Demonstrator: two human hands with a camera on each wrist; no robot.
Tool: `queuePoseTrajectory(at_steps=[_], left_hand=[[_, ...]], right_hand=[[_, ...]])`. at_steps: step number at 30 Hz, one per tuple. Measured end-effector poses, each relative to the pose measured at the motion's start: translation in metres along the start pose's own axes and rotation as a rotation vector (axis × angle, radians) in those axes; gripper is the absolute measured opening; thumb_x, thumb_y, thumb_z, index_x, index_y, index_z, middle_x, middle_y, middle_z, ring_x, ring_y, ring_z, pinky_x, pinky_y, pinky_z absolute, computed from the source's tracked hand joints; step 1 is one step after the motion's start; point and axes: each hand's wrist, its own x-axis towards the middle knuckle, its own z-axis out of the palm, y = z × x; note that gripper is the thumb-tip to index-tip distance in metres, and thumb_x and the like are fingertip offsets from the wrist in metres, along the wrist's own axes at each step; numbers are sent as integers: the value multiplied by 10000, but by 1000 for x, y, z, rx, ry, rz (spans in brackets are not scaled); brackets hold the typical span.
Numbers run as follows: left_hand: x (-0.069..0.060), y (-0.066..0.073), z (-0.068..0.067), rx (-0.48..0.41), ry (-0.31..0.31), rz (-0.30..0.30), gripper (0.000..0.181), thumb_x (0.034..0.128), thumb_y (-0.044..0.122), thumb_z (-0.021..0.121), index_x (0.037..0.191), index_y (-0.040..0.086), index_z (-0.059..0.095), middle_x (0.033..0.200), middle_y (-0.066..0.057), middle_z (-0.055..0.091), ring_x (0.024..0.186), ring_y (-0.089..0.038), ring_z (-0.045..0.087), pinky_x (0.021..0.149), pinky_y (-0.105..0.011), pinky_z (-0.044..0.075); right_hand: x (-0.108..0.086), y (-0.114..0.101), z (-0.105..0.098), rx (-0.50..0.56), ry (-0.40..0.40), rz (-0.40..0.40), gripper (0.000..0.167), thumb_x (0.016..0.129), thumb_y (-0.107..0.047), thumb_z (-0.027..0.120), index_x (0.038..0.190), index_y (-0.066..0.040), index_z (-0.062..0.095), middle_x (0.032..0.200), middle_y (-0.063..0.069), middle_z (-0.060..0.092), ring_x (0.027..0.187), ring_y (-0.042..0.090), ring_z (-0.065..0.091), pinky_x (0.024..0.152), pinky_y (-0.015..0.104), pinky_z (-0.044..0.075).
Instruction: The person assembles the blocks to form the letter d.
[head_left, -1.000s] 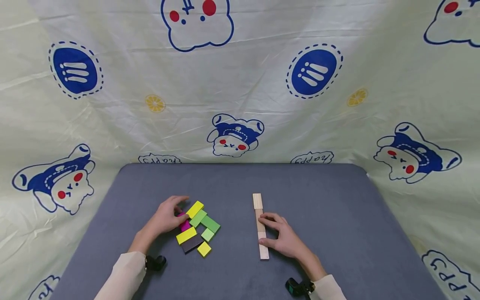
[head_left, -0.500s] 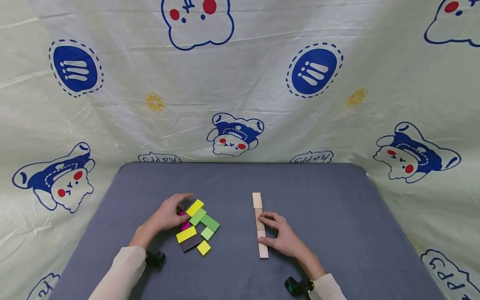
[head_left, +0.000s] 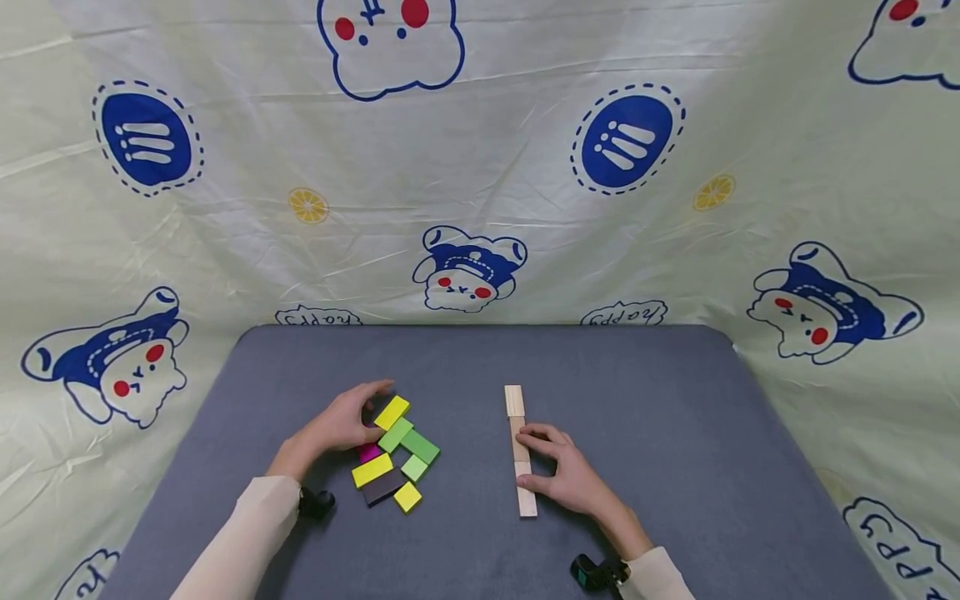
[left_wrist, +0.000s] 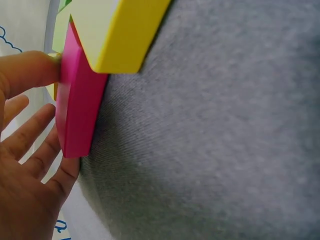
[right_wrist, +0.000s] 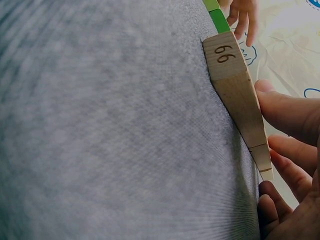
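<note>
My left hand (head_left: 348, 417) is at the far left side of a cluster of coloured wooden blocks. Its thumb and index finger lie on either side of a yellow block's (head_left: 392, 412) far left end. In the left wrist view, the thumb lies over a magenta block (left_wrist: 80, 115), the other fingers extended; whether they touch it I cannot tell. My right hand (head_left: 562, 475) rests against a straight row of plain wooden blocks, its thumb on the nearest block (head_left: 527, 500) and fingertips on the middle block (head_left: 521, 440). A plain block (head_left: 514, 400) forms the row's far end.
In the cluster lie green blocks (head_left: 420, 447), a dark block (head_left: 383, 487) and two more yellow ones, a longer block (head_left: 372, 471) and a short block (head_left: 408, 497). A grey cloth-covered table (head_left: 637, 392) lies below, with a printed curtain (head_left: 510, 200) behind it.
My left hand has slid away from me along the cluster's left side, from the magenta block toward the far yellow block. That yellow block has shifted slightly farther away. My right hand stays put.
</note>
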Motion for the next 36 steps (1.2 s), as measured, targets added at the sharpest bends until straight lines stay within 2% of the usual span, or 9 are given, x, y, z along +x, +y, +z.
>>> queuePoseTrajectory(at_steps=[8, 12, 17, 25, 28, 36], left_hand=[[7, -2, -5, -56, -61, -14, 823, 819, 84, 761, 1563, 79, 410, 1502, -109, 550, 1002, -214, 526, 836, -366, 461], [8, -2, -7, -65, -95, -15, 780, 821, 90, 749, 1544, 103, 460, 1475, -73, 571, 968, -206, 512, 776, -330, 439], [10, -4, -6, -62, -107, -2, 762, 813, 82, 742, 1529, 98, 483, 1447, -82, 591, 918, -189, 500, 708, -295, 414], [11, -6, -5, -63, -102, -21, 710, 794, 77, 745, 1477, 111, 555, 1280, -78, 617, 893, -178, 499, 700, -305, 423], [13, -6, -4, -63, -93, -32, 682, 794, 81, 764, 1449, 96, 578, 1264, -86, 619, 901, -182, 504, 715, -317, 435], [16, -2, -4, -66, -48, -138, 634, 804, 170, 815, 1396, 103, 597, 1147, -90, 610, 978, -229, 532, 779, -349, 459]], right_hand=[[0, -1, 1, 5, -6, -7, 620, 847, -301, 847, 1394, -87, 648, 1469, 51, 549, 1370, 341, 452, 1080, 586, 400], [-1, -1, 2, 16, -12, -2, 622, 850, -301, 845, 1398, -85, 644, 1474, 56, 545, 1365, 342, 450, 1073, 591, 400], [-1, -2, 1, 14, -9, -2, 622, 850, -297, 846, 1398, -85, 644, 1474, 60, 546, 1368, 347, 449, 1076, 597, 397], [-1, -3, 0, 24, -6, -12, 621, 847, -292, 845, 1393, -75, 646, 1470, 69, 547, 1372, 355, 447, 1076, 599, 396], [-1, -3, 0, 16, -5, -19, 620, 849, -295, 843, 1392, -71, 646, 1467, 73, 549, 1363, 354, 451, 1070, 594, 402], [-1, -2, -1, 4, 0, -19, 622, 843, -292, 847, 1388, -68, 650, 1467, 73, 549, 1351, 341, 459, 1069, 587, 406]])
